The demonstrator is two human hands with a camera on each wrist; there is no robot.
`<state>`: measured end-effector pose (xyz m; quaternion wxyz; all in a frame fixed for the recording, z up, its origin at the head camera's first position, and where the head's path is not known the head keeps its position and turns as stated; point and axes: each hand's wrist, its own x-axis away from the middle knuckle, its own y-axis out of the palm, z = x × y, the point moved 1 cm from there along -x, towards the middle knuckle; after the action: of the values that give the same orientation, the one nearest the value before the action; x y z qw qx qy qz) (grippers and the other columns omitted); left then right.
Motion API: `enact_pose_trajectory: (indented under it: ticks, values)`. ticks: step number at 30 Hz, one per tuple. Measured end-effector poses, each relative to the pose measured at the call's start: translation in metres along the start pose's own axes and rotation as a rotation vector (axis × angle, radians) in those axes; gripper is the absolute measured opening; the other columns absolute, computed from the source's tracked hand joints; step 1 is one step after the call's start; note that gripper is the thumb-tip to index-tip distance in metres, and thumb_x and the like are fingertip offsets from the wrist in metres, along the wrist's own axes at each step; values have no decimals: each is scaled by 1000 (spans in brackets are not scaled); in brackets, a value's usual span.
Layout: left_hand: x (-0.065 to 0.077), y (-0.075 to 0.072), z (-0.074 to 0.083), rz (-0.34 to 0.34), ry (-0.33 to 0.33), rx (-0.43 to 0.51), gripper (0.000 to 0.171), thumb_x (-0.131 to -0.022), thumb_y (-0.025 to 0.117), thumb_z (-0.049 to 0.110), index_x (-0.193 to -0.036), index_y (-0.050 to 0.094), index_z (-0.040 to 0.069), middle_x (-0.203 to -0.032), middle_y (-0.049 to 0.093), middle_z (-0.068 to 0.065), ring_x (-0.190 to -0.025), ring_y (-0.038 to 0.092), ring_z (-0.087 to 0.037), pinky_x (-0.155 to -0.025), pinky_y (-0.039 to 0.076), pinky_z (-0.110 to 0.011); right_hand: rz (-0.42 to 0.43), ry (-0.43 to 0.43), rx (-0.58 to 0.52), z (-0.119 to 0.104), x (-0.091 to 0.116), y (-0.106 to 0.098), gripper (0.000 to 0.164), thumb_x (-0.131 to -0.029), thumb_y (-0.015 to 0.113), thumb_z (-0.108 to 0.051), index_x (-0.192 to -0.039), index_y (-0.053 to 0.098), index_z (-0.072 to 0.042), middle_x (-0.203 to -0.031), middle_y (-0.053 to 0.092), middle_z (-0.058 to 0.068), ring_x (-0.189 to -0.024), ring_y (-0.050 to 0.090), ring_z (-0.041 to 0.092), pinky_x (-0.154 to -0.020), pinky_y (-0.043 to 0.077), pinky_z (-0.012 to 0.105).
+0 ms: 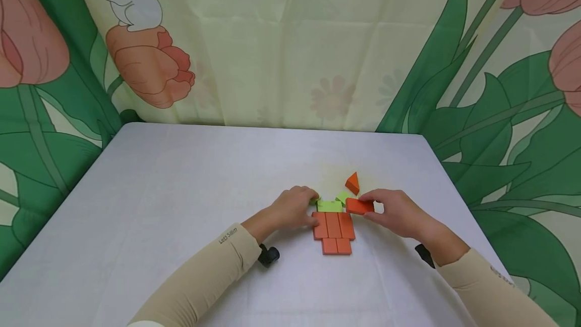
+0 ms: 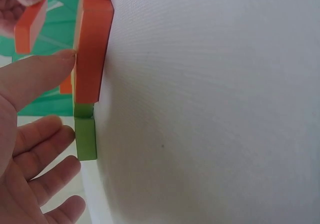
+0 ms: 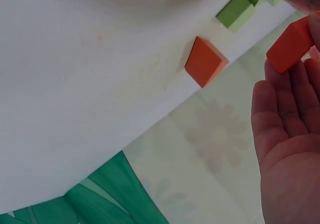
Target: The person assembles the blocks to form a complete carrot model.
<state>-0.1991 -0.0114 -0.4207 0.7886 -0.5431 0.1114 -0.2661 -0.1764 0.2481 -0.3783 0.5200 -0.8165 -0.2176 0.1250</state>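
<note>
Between the thumb and fingers of my right hand point(image 1: 399, 211) is a rectangular orange block point(image 1: 360, 206), pinched and held up at the right of a flat block layout. That layout has three upright orange blocks point(image 1: 333, 225) side by side, with two smaller orange blocks point(image 1: 337, 247) below. Above them lies a green block point(image 1: 329, 206), flanked by smaller green pieces. My left hand point(image 1: 295, 208) rests along the left side: its thumb touches the outer orange block point(image 2: 92, 49), and its loosely bent fingers are at a green block point(image 2: 86, 139).
An orange triangular block point(image 1: 352, 183) stands apart, beyond the right green piece point(image 1: 343, 198). Everything lies on a white-covered table point(image 1: 181, 191), with a printed curtain point(image 1: 281, 54) behind its far edge. A black wrist device point(image 1: 269, 255) shows under the left sleeve.
</note>
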Motion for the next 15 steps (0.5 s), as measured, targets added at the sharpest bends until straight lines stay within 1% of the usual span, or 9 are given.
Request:
enact_pose_trajectory:
  ticks: [6, 11, 15]
  values:
    - [1, -1, 1, -3, -5, 10, 61, -88, 77, 39, -137, 57, 9, -134, 59, -5, -125, 52, -23, -104, 43, -38, -52, -16, -35, -10, 18, 12, 32, -88, 77, -12, -119, 71, -8, -110, 68, -2, -103, 62, 23, -88, 54, 46]
    - [1, -2, 2, -10, -11, 24, 61, -88, 77, 38, -138, 57, 9, -135, 58, -6, -126, 51, -24, -105, 42, -39, -100, -42, -56, -21, 29, 22, 32, -89, 77, -14, -119, 70, -10, -113, 68, -5, -108, 63, 23, -92, 52, 46]
    - [1, -2, 2, -13, -8, 24, 62, -88, 77, 38, -138, 56, 8, -136, 58, -6, -127, 50, -24, -105, 41, -40, -126, -69, -61, -29, 36, 29, 31, -89, 77, -17, -119, 71, -10, -113, 69, -6, -109, 63, 23, -92, 52, 46]
